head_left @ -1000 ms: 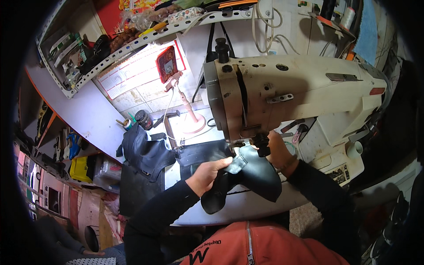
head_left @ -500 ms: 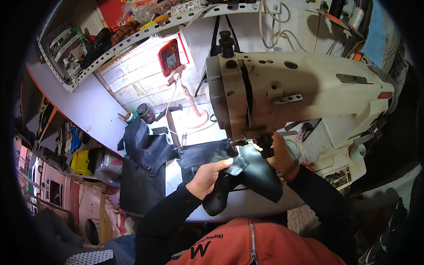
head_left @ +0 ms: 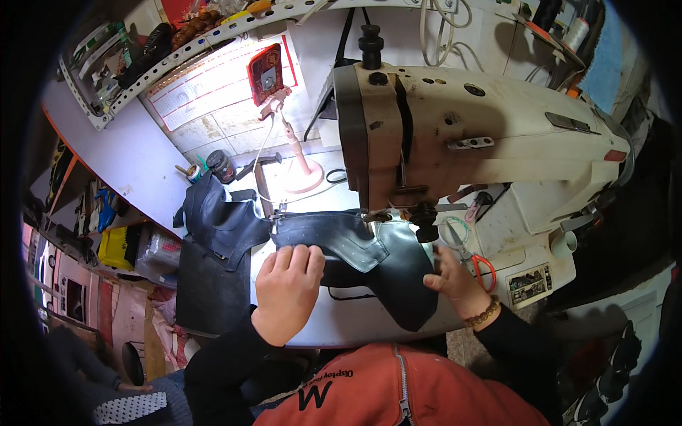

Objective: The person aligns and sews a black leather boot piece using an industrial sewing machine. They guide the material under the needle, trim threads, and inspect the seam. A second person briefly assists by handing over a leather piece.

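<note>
A black leather piece lies under the head of a sewing machine, with a stitched strip running left from the needle area. My left hand is closed over the near edge of the leather, back of the hand up; its fingertips are partly hidden. At the right edge of the leather is my right hand, thumb and fingers apart, the thumb at the leather's border. More joined black leather is bunched to the left.
Behind the leather stands a lit pink lamp. A dark jar sits near the wall. Scissors with orange handles lie right of my right hand. A light green cup is at the machine's base. A seated person is at lower left.
My left hand has shifted left, its thumb off the leather flap. My right hand has drawn back toward me from beside the machine head. The leather near the needle lies flatter.
</note>
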Demonstrator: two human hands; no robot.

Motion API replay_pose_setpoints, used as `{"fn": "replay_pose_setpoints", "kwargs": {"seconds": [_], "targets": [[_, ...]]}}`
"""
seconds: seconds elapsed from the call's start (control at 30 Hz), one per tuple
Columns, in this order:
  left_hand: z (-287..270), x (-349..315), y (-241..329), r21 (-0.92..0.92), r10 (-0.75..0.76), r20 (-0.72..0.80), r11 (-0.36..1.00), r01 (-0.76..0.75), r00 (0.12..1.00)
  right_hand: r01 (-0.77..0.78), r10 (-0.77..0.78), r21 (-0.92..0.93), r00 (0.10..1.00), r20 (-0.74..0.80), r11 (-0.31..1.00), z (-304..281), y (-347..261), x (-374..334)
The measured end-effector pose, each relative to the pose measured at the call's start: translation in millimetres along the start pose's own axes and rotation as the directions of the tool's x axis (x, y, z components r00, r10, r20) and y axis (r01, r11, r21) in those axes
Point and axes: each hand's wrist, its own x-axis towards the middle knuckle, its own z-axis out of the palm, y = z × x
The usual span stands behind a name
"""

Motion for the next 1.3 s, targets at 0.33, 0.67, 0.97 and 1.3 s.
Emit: {"fn": "replay_pose_setpoints", "kwargs": {"seconds": [0.33,0.67,0.97,1.3], "targets": [[61,7,42,0.144,0.332,-0.220,0.941,-0.307,0.917,-0.086,0.086,0.058,0.996,0.003,0.995,-9,-16,3],[64,14,48,0.222,0.379,-0.204,0.916,-0.334,0.903,0.406,-0.576,-0.768,0.815,0.059,0.495,36,-31,60],[63,14,39,0.011,0.361,-0.192,0.931,-0.366,0.913,0.518,-0.633,-0.525,0.772,-0.052,0.675,37,4,115],[67,17,41,-0.123,0.287,-0.303,0.934,-0.336,0.909,0.420,-0.666,-0.882,0.723,0.183,0.213,53,-15,8]]}}
